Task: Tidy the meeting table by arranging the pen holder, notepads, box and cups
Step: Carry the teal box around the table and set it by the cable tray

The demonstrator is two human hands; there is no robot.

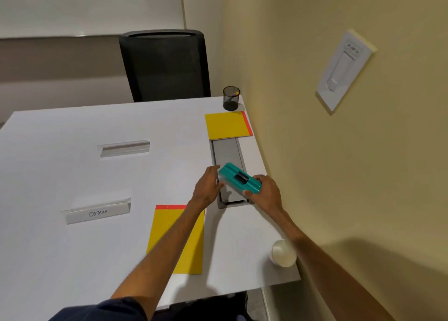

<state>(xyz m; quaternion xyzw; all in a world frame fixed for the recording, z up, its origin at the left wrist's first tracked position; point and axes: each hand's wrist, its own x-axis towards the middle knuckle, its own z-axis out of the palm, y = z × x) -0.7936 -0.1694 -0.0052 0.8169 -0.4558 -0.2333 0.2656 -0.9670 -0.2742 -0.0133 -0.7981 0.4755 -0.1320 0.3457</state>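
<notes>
A black chair [164, 66] stands at the far side. The far nameplate [124, 148] looks blank; the near nameplate [97, 214] is handwritten (something like "OSTRKH"). A grey cable hatch [226, 153] lies near the yellow wall [315, 151], which carries a white switch plate [344, 71].

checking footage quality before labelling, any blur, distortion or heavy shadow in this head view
Head view: wide-angle distortion bows the table edges and the wall; the teal box, left hand and right hand look slightly soft; a broad dark shadow lies on the wall at lower right.
</notes>
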